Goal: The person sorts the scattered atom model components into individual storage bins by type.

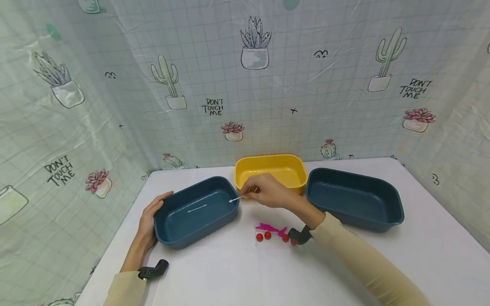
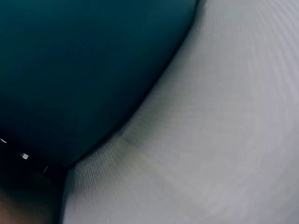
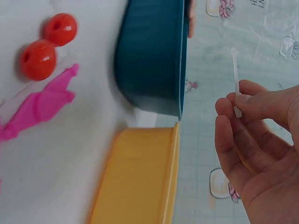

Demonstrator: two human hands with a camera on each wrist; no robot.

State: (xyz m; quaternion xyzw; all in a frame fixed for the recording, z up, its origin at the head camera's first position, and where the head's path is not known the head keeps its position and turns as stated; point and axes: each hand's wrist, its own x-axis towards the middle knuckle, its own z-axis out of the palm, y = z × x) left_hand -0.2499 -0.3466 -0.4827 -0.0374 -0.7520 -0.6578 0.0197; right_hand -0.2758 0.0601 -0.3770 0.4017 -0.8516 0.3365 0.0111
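Observation:
My right hand [image 1: 268, 190] pinches a thin white plastic rod [image 3: 236, 77] between thumb and fingertips. It holds the rod over the right end of the left dark blue bin [image 1: 183, 243], near the rim. A similar white rod [image 1: 197, 208] lies on that bin's floor. My left hand [image 1: 148, 216] rests along the bin's left outer wall, fingers extended against it; its thumb is hidden. The left wrist view shows mostly the bin's dark blue wall [image 2: 93, 60].
Behind my right hand stands a yellow bin [image 1: 269, 158]; a second dark blue bin [image 1: 356, 212] is at the right. On the white table [image 1: 214, 272] lie several red beads [image 3: 38, 60] with holes and bright pink plastic pieces [image 3: 44, 102]. A patterned curtain [image 1: 283, 93] hangs behind.

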